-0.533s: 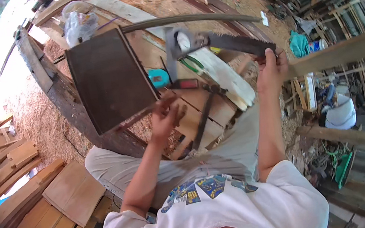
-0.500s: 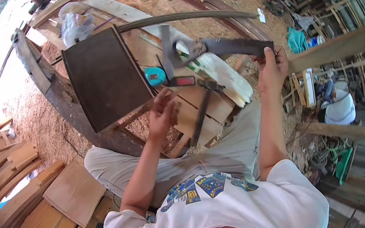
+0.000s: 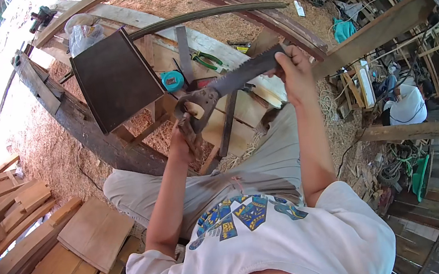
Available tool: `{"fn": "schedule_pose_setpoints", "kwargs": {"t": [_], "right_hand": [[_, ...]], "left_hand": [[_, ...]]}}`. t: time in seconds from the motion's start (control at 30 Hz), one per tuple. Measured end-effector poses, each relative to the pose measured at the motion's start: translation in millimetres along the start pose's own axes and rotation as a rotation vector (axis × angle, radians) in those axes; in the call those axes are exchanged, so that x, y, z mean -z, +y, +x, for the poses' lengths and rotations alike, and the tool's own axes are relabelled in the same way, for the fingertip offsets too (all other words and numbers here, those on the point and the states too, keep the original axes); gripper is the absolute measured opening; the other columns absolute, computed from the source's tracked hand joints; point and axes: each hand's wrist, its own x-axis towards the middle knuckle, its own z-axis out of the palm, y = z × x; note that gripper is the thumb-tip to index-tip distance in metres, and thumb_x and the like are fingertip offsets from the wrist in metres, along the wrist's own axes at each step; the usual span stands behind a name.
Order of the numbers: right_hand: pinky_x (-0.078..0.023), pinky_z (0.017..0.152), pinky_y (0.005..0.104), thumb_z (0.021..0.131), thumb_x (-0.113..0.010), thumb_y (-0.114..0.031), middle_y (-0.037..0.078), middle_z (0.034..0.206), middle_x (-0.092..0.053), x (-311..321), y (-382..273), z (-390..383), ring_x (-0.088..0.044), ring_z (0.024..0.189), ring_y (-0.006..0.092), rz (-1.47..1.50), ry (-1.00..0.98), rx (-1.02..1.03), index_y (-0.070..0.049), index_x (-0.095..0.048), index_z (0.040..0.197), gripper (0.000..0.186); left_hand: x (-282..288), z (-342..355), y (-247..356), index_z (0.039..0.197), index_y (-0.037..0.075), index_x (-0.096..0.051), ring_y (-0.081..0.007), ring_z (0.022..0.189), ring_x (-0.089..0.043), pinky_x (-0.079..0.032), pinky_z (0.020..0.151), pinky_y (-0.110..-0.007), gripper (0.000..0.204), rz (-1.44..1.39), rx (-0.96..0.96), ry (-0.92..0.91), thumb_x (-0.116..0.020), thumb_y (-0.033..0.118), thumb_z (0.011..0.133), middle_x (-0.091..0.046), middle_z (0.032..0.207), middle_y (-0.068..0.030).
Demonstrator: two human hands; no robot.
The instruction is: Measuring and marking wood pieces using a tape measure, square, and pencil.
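Note:
A hand saw (image 3: 244,75) with a dark blade and a worn, looped handle spans the space between my hands, above my lap. My right hand (image 3: 293,73) pinches the blade near its far end, with the teeth toward the far side. At the handle end, my left hand (image 3: 188,135) has its fingers closed round the lower part of the grip. Just beyond the handle lies a teal tape measure (image 3: 172,80). Green-handled pliers (image 3: 207,60) rest on the boards behind the blade. Under the saw a hammer (image 3: 230,118) shows its dark handle; its head is mostly covered.
A dark brown wooden panel (image 3: 117,78) stands left of the tools. A grey metal square (image 3: 184,52) lies beyond the tape measure. Long curved timbers (image 3: 83,128) and planks (image 3: 95,233) surround me on the shavings-covered ground. Clutter and a beam (image 3: 378,28) are at right.
My right hand has brought the saw nearer and to the left, tilting its handle down toward me. My left hand, free before, has taken hold of the handle.

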Motion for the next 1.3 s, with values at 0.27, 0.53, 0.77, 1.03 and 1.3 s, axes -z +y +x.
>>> {"fn": "schedule_pose_setpoints", "kwargs": {"t": [0.27, 0.53, 0.77, 1.03, 1.3], "right_hand": [[-0.059, 0.079, 0.0432, 0.112, -0.054, -0.052, 0.016, 0.096, -0.077, 9.9, 144.0, -3.3, -0.076, 0.092, 0.029, 0.317, -0.046, -0.441, -0.003, -0.06, 0.108, 0.049], [-0.057, 0.083, 0.054, 0.083, -0.085, -0.058, 0.026, 0.101, -0.07, -37.5, 216.6, -76.4, -0.069, 0.095, 0.0491, -1.215, -0.069, -0.098, 0.004, -0.053, 0.118, 0.078], [-0.053, 0.063, 0.0399, 0.083, -0.088, -0.033, 0.014, 0.074, -0.063, -3.2, 209.8, -67.9, -0.066, 0.063, 0.0232, -0.893, 0.059, -0.156, 0.004, -0.06, 0.112, 0.055], [-0.054, 0.069, 0.0442, 0.083, -0.081, -0.024, 0.015, 0.082, -0.069, 22.2, 184.5, 19.1, -0.069, 0.073, 0.0324, -1.045, -0.032, 0.041, 0.0, -0.066, 0.115, 0.043], [-0.055, 0.096, 0.0487, 0.087, -0.081, -0.025, 0.025, 0.122, -0.068, 40.2, 211.5, 81.3, -0.066, 0.114, 0.0427, -1.122, -0.243, 0.248, 0.0, -0.066, 0.134, 0.055]], "left_hand": [[15.6, 2.8, -8.1, 0.12, 0.021, -0.059, -0.0127, 0.053, -0.052, -0.045, 0.052, -0.03, 0.026, -0.193, -0.128, -0.068, -0.053, 0.046, 0.114, -0.077, 0.109, -0.0103], [28.2, 11.0, -8.3, 0.119, 0.018, -0.061, -0.0143, 0.059, -0.057, -0.047, 0.053, -0.031, 0.03, -0.144, -0.17, 0.117, -0.058, 0.047, 0.111, -0.074, 0.102, -0.0065], [21.4, 24.9, -2.7, 0.115, 0.017, -0.059, -0.0143, 0.054, -0.057, -0.047, 0.051, -0.029, 0.029, -0.157, -0.204, 0.059, -0.059, 0.046, 0.111, -0.076, 0.106, -0.0139], [36.4, 22.5, -6.7, 0.116, 0.019, -0.058, -0.0154, 0.061, -0.06, -0.048, 0.052, -0.031, 0.029, -0.127, -0.156, 0.084, -0.058, 0.047, 0.111, -0.076, 0.108, -0.0117], [36.8, 33.0, -11.3, 0.124, 0.016, -0.063, -0.0177, 0.058, -0.058, -0.047, 0.053, -0.032, 0.036, -0.086, -0.194, 0.043, -0.057, 0.049, 0.111, -0.07, 0.093, -0.0036]]}}
